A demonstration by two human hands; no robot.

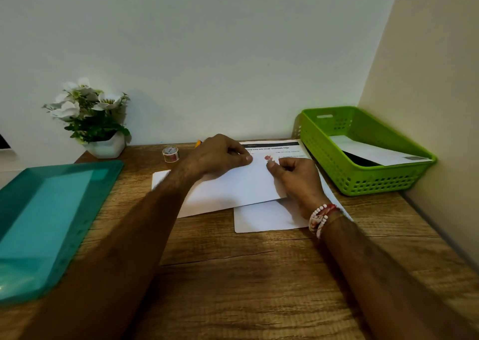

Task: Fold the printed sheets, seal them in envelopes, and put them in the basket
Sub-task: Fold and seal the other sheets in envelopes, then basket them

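A white envelope (233, 186) lies on the wooden desk (233, 262), over a printed sheet (274, 149) and another white sheet (269, 218). My left hand (220, 155) holds the envelope's top edge, thumb pressing down. My right hand (298, 179) pinches a small red patterned piece of tape (268, 157) at that same edge. A green basket (363, 181) at the right holds a sealed envelope (375, 153).
A roll of patterned tape (171, 154) stands behind the envelope, with an orange pencil tip (198, 143) beside my left hand. A teal tray (46, 215) fills the desk's left. A white flower pot (103, 145) sits by the wall.
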